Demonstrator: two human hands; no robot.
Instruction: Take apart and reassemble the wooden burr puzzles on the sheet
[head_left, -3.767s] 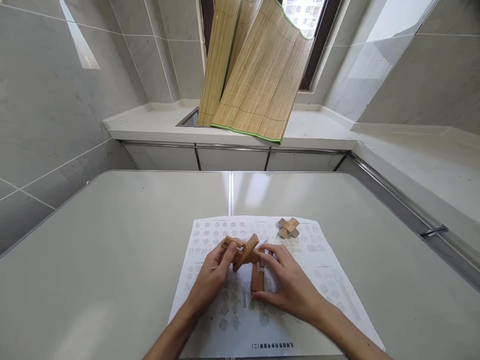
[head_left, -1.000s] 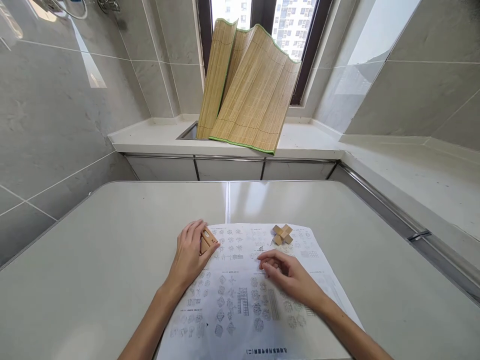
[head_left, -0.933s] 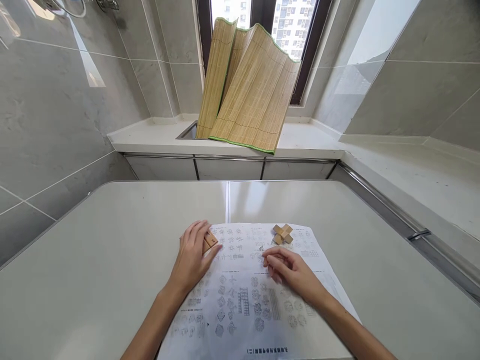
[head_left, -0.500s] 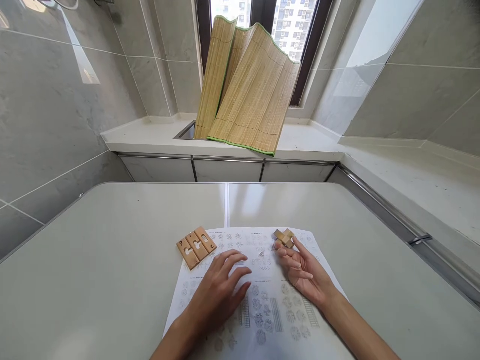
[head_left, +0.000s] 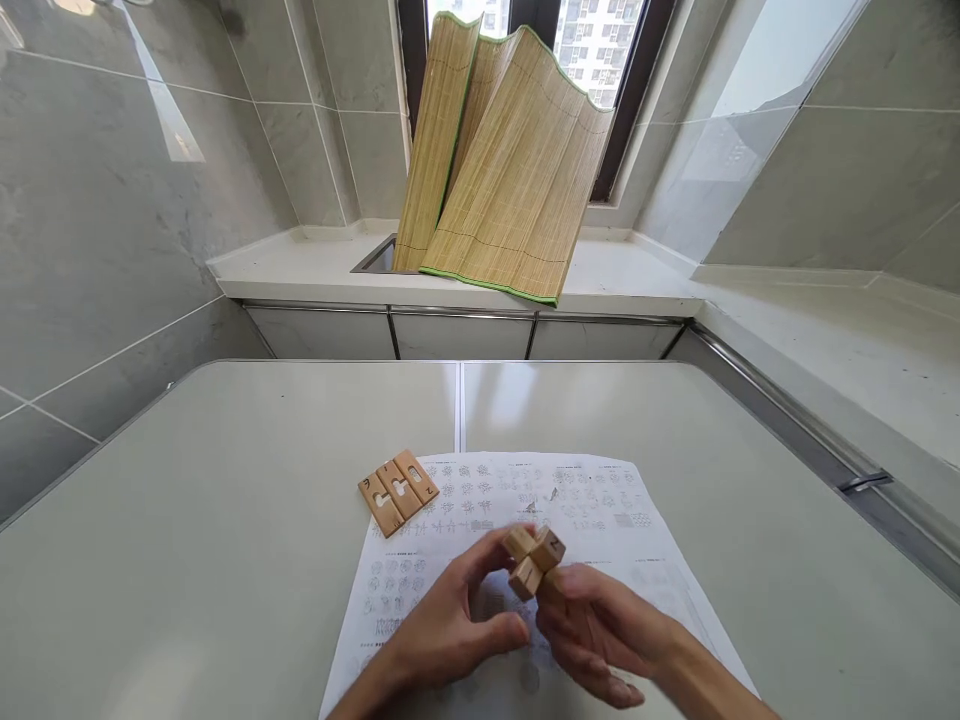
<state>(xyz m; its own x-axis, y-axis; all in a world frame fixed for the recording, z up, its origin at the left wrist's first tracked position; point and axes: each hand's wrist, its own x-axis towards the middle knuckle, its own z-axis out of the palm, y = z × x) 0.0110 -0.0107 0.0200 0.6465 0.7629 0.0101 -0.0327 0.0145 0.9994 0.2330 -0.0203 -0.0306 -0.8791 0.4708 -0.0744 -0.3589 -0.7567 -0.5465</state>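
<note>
A small wooden burr puzzle [head_left: 533, 561], made of crossing square bars with dark marks on their ends, is held up over the paper. My right hand [head_left: 600, 630] grips its lower right side between thumb and fingers, with the lower fingers loosely spread. Close on the left is my left hand [head_left: 457, 620], its thumb apart and its fingers curving behind the puzzle. Whether those fingertips touch it is hidden. Three flat wooden pieces with cut-outs and numbers [head_left: 398, 492] lie side by side left of the hands, over the paper's upper left corner.
A large printed sheet [head_left: 660, 560] with small diagrams covers the near middle of the pale table [head_left: 187, 520]. Beyond the table, a folded bamboo mat [head_left: 517, 170] leans by the window on a white ledge [head_left: 300, 270]. Tiled walls stand on both sides.
My right hand has taken the burr puzzle from the sheet's upper right and brought it nearer and to the left. My left hand has turned its thumb side up beside it.
</note>
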